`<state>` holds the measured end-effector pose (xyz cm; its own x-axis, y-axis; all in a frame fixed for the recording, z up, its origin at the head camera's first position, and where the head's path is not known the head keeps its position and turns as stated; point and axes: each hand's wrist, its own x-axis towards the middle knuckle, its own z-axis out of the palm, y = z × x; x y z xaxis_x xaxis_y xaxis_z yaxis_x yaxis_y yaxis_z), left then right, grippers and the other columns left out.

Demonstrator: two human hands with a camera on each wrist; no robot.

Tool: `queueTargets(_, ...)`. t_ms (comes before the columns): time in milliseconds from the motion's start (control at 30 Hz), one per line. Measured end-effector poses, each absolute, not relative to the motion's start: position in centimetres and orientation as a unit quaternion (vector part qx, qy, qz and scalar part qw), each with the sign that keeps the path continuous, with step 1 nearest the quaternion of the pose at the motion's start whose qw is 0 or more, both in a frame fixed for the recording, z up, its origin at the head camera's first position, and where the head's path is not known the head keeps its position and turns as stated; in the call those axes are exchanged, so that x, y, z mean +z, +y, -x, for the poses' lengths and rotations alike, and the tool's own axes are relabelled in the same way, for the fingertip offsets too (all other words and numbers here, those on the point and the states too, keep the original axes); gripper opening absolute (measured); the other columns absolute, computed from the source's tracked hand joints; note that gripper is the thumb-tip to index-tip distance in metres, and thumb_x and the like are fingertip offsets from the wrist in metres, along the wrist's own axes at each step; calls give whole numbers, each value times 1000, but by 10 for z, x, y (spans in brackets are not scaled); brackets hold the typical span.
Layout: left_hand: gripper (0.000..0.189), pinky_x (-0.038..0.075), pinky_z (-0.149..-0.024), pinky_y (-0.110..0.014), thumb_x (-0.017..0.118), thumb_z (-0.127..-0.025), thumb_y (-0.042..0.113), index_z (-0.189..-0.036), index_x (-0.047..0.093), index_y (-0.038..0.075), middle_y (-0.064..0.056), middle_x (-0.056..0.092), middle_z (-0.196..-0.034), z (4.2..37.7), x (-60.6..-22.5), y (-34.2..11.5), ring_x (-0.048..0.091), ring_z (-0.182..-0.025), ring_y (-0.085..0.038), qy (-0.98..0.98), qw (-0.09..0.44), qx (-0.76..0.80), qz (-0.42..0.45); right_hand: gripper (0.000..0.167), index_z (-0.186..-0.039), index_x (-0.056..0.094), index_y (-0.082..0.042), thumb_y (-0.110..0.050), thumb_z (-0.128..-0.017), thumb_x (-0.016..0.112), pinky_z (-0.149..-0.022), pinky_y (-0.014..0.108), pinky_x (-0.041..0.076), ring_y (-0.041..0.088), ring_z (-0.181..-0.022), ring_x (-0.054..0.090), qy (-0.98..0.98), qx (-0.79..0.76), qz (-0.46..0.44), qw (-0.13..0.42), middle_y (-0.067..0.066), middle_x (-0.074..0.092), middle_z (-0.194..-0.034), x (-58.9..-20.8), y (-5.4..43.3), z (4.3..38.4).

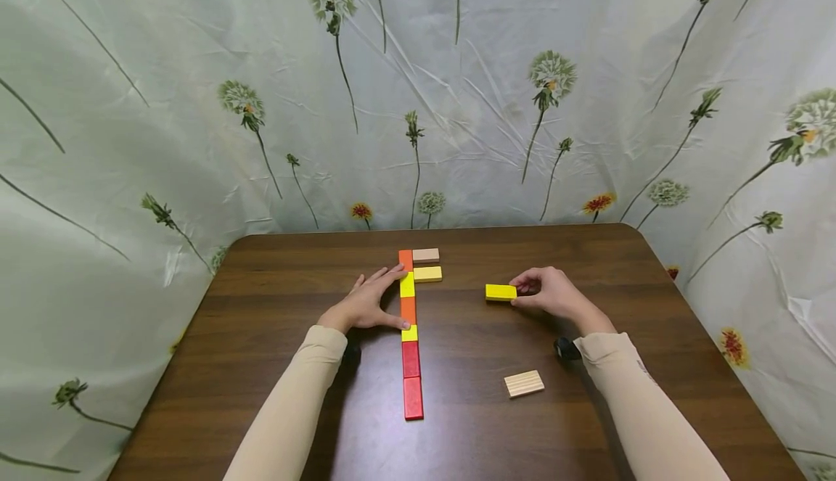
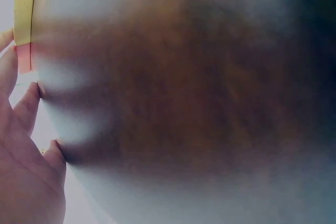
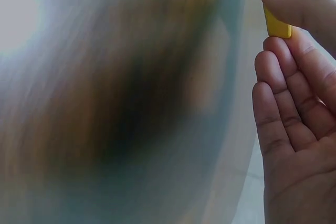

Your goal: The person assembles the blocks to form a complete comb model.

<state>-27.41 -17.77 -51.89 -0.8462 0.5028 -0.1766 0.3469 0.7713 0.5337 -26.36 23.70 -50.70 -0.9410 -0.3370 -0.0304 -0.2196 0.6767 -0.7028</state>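
A straight column of flat blocks runs down the middle of the table: an orange block (image 1: 406,260) at the far end, then yellow (image 1: 408,285), orange (image 1: 408,311) and yellow again, with two red blocks (image 1: 411,359) nearest me. My left hand (image 1: 367,303) lies at the column's left side, fingers spread, its thumb on the lower yellow block (image 1: 409,334) and a fingertip near the upper orange one. Well to the right, my right hand (image 1: 548,294) pinches a yellow block (image 1: 501,292) by its right end. In the right wrist view the thumb lies across this yellow block (image 3: 277,11).
Against the column's right side sit a pale pinkish block (image 1: 426,255) and a light yellow block (image 1: 427,274). A ridged wooden block (image 1: 524,384) lies tilted at the near right. Behind the brown table (image 1: 274,365) hangs a flower-printed cloth (image 1: 470,104).
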Motion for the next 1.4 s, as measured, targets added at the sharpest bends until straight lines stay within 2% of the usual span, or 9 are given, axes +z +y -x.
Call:
queueTargets(200,112,3,-132,-72,91,-80,58,-170,34,23,4,20,-182,274,-519,-178,17,-169,-34,930,157,244,-225,30,-112,80,-1,-12,-86,91,-86,28,60,18,-91,69,905,-381,171,78,10,79,-101,-505,207,270)
queueTargets(833,112,0,-133,-70,91,-81,58,-170,33,24,5,19,-182,275,-518,-177,14,-169,-33,928,162,248,-224,29,-110,81,-3,-14,-86,92,-85,29,58,13,-88,67,896,-385,196,108,7,79,-100,-509,137,282)
queueTargets(1400,112,0,-132,-71,89,-81,60,-170,33,24,4,20,-182,275,-519,-178,14,-169,-34,928,167,249,-220,28,-110,81,-3,-13,-86,91,-85,30,58,12,-88,66,894,-390,192,109,7,79,-99,-515,111,287)
